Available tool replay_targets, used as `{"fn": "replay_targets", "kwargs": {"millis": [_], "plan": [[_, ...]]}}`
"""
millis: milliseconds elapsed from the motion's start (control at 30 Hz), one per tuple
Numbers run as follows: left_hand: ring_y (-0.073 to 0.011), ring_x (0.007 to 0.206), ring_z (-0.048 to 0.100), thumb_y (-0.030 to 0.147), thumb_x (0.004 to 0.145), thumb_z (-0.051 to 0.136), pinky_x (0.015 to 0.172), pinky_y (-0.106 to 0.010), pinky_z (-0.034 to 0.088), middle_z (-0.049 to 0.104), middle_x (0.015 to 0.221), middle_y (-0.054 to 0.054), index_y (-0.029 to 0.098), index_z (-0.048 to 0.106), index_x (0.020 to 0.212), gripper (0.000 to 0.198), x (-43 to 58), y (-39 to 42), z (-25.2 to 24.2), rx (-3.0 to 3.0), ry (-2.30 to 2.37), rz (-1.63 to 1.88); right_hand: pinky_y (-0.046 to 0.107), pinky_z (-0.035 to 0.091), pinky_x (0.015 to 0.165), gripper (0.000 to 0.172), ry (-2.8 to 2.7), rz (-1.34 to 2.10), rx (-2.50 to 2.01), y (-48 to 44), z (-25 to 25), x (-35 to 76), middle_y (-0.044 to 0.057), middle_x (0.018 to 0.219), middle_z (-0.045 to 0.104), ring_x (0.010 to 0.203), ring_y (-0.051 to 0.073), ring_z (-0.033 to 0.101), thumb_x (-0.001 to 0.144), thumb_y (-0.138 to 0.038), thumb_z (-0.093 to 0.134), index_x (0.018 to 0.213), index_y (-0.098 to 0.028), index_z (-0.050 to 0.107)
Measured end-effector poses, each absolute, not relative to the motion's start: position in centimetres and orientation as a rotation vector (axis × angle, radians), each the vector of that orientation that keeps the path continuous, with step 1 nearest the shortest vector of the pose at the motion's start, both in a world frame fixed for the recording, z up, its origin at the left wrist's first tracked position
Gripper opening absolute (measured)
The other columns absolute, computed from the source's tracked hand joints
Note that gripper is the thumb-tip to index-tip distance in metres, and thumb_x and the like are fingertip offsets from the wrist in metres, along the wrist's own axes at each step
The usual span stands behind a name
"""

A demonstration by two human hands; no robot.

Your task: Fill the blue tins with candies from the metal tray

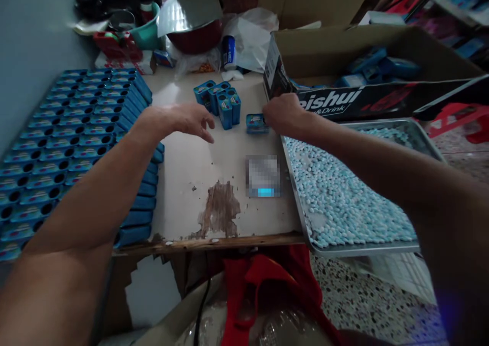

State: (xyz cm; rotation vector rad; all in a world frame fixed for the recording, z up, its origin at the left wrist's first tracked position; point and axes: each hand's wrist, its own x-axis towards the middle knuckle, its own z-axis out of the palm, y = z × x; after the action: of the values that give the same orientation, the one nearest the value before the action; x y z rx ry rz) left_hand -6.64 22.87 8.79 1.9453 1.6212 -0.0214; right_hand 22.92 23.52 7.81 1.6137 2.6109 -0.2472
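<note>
My left hand (191, 119) hovers over the table with its fingers apart and holds nothing. Just beyond it, several small blue containers with printed labels (225, 109) stand in a group. My right hand (282, 112) has its fingers curled at the right end of a single blue container (255, 124), which lies near the carton; the fingertips are partly hidden. Nearer to me is a small square device (263, 170), blurred out, with a lit blue strip. Under my right forearm, a metal tray (300, 203) is spread with small light-blue and white pieces (344, 203).
Rows of blue containers with dark round holes (80, 127) fill the left side. An open cardboard carton (328, 99) stands at the back right with blue containers inside. A red bowl (196, 35), a teal basin (147, 32) and a blue can (228, 51) crowd the back.
</note>
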Motion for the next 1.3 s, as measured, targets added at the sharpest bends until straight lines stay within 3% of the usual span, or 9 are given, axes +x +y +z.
{"fn": "replay_targets", "kwargs": {"millis": [267,400,533,733,867,933,1033,1133,1300], "plan": [[-0.0283,0.094,0.082,0.011,0.058,0.112,0.097,-0.034,0.066,0.081,0.084,0.001,0.028,0.088,0.089,0.043,-2.3,18.7,6.2,2.118,1.466,0.160,0.051,0.059,0.094,0.035,2.535,-0.091,1.371,15.6,11.6,24.4,0.026,0.095,0.081,0.111,0.045,0.082,0.101,-0.006,0.079,0.070,-0.019,0.066],[-0.0280,0.102,0.084,0.017,0.067,0.111,0.093,-0.033,0.066,0.089,0.105,-0.003,0.026,0.092,0.105,0.043,-0.8,14.1,2.7,2.126,1.396,0.202,0.041,0.052,0.075,0.028,2.432,0.022,1.314,12.6,9.9,25.3,0.028,0.102,0.085,0.099,0.041,0.084,0.106,-0.008,0.068,0.083,-0.016,0.081],[-0.0262,0.106,0.085,0.017,0.081,0.102,0.095,-0.033,0.066,0.090,0.116,-0.008,0.020,0.091,0.122,0.042,-1.2,10.4,0.3,2.020,1.458,0.314,0.035,0.038,0.067,0.024,2.503,-0.166,1.488,12.4,10.1,28.0,0.015,0.095,0.085,0.091,0.035,0.080,0.112,-0.032,0.070,0.108,-0.022,0.091],[-0.0248,0.095,0.083,0.015,0.084,0.095,0.097,-0.037,0.068,0.090,0.106,-0.006,0.023,0.092,0.104,0.022,-3.9,10.0,-3.2,1.841,1.611,0.678,0.033,0.039,0.074,0.029,2.549,-0.676,1.956,12.3,8.3,36.4,0.002,0.073,0.070,0.074,0.019,0.060,0.113,-0.028,0.066,0.096,-0.015,0.086],[-0.0258,0.095,0.082,0.020,0.083,0.091,0.095,-0.039,0.069,0.088,0.111,-0.008,0.021,0.091,0.105,0.022,-3.7,11.7,-5.8,1.802,1.685,0.857,0.035,0.055,0.094,0.013,2.425,-0.803,1.821,8.4,4.0,42.6,0.011,0.112,0.089,0.100,0.025,0.078,0.110,-0.019,0.075,0.110,-0.016,0.088],[-0.0252,0.093,0.080,0.024,0.085,0.090,0.095,-0.040,0.069,0.086,0.115,-0.009,0.020,0.090,0.107,0.022,-3.2,12.1,-6.7,1.820,1.713,0.945,0.044,0.058,0.117,0.032,2.542,-0.765,1.741,5.5,1.9,44.6,0.017,0.151,0.083,0.134,0.034,0.079,0.109,-0.021,0.081,0.141,-0.021,0.084],[-0.0260,0.095,0.079,0.025,0.087,0.087,0.098,-0.042,0.068,0.085,0.113,-0.009,0.021,0.089,0.105,0.018,-2.7,12.1,-7.8,1.873,1.781,1.028,0.061,0.050,0.137,0.078,2.649,-0.469,1.715,2.0,-0.7,45.7,0.027,0.184,0.054,0.171,0.047,0.053,0.103,-0.031,0.094,0.174,-0.024,0.063],[-0.0268,0.097,0.079,0.021,0.086,0.085,0.098,-0.042,0.066,0.084,0.109,-0.009,0.021,0.087,0.099,0.012,-2.6,12.1,-8.6,1.906,1.820,1.072,0.068,0.038,0.145,0.087,2.723,-0.258,1.547,1.3,-2.6,45.4,0.029,0.194,0.035,0.182,0.050,0.032,0.105,-0.040,0.092,0.181,-0.021,0.054],[-0.0288,0.104,0.078,0.019,0.089,0.083,0.104,-0.045,0.065,0.083,0.110,-0.009,0.022,0.084,0.095,0.007,-2.5,12.1,-9.1,1.967,1.804,1.051,0.066,0.031,0.147,0.085,2.895,-0.244,1.179,5.0,-4.7,43.5,0.027,0.194,0.038,0.182,0.046,0.032,0.113,-0.055,0.080,0.182,-0.018,0.046]]}}
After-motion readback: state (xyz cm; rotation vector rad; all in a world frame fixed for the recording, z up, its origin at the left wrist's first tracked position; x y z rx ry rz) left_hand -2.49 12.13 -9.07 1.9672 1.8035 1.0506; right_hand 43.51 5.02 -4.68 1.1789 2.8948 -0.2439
